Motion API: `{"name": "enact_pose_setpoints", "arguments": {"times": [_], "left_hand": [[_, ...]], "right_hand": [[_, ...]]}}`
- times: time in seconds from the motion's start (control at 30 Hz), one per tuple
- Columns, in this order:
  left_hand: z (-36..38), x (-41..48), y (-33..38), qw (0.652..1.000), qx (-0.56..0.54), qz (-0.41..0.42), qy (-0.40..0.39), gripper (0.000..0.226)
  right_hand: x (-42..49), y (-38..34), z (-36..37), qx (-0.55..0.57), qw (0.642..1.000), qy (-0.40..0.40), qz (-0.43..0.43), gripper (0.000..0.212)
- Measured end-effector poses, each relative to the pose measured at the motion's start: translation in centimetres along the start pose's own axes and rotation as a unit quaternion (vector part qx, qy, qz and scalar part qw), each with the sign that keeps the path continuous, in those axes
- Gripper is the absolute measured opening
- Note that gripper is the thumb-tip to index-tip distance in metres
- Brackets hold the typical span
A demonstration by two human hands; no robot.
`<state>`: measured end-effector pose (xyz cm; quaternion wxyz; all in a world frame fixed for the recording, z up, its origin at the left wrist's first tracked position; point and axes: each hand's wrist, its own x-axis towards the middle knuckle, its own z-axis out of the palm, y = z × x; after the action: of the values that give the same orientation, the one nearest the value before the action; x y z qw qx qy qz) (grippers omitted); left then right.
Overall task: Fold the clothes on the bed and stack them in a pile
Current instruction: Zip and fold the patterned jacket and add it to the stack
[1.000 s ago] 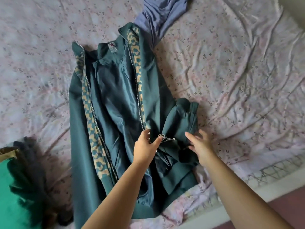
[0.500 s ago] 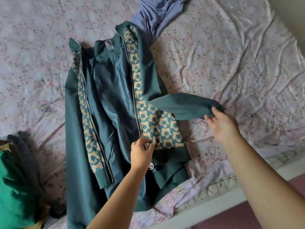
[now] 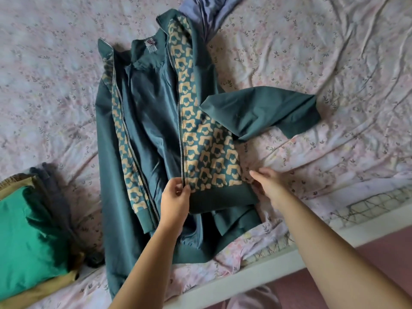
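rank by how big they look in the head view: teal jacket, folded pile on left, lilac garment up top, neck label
1. teal jacket
2. folded pile, nearer the camera, cut by the frame
3. lilac garment, also cut off
4. neck label

— Where does the dark teal zip-up fabric jacket [image 3: 151, 134] lie?

— Spread on the floral-sheeted bed [image 3: 334, 52], collar at the far side, hem toward the near edge. Its right sleeve [image 3: 263, 112] reaches out to the right across the sheet.

— What's around it?

— A lilac-blue cloth garment [image 3: 207, 12] lies behind the collar, touching it. A pile of folded clothes [image 3: 29, 230] sits to the left, just beside the jacket, near the bed's edge.

— And the hands?

— The left hand [image 3: 176, 197] pinches the right front panel's zip edge by the hem. The right hand [image 3: 267, 184] is at that panel's outer corner.
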<state>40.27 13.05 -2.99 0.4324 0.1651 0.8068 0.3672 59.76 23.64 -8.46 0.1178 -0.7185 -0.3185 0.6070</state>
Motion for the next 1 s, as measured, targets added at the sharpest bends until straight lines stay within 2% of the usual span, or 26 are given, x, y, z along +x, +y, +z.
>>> {"name": "enact_pose_setpoints", "arguments": {"times": [0.13,0.27,0.33,0.4,0.53,0.7,0.77,0.87,1.0], "left_hand": [[-2.7,-0.2,-1.0,0.998,0.018,-0.006,0.067,0.014],[-4.0,0.0,-1.7,0.995,0.045,-0.019,0.087,0.011],[-4.1,0.0,-1.8,0.995,0.037,-0.029,0.087,0.011],[-4.1,0.1,-1.9,0.996,0.015,-0.040,0.082,0.011],[-3.7,-0.2,-1.9,0.996,-0.037,-0.061,0.048,0.012],[-1.0,-0.8,-1.5,0.997,-0.045,-0.062,0.017,0.013],[0.3,-0.9,-1.7,0.997,-0.031,-0.063,0.013,0.015],[1.6,-0.8,-2.5,0.996,-0.026,-0.080,0.016,0.013],[1.8,-0.2,-3.0,0.996,0.001,-0.084,-0.005,0.006]], "right_hand": [[-0.4,0.5,1.7,-0.056,0.997,-0.022,-0.039,0.043],[-0.6,1.4,1.9,-0.159,0.983,-0.060,-0.064,0.045],[-0.7,1.6,1.7,-0.217,0.969,-0.065,-0.095,0.024],[-0.9,1.5,1.1,-0.212,0.968,-0.051,-0.123,0.010],[-1.3,-1.8,-3.0,-0.129,0.973,0.045,-0.185,0.018],[0.8,-6.7,-10.6,-0.114,0.948,0.207,-0.213,0.018],[1.7,-6.9,-12.0,-0.145,0.941,0.236,-0.196,0.024],[1.3,-4.9,-11.5,-0.265,0.923,0.196,-0.199,0.038],[-1.6,-0.6,-8.1,-0.374,0.864,0.086,-0.327,0.048]]}}
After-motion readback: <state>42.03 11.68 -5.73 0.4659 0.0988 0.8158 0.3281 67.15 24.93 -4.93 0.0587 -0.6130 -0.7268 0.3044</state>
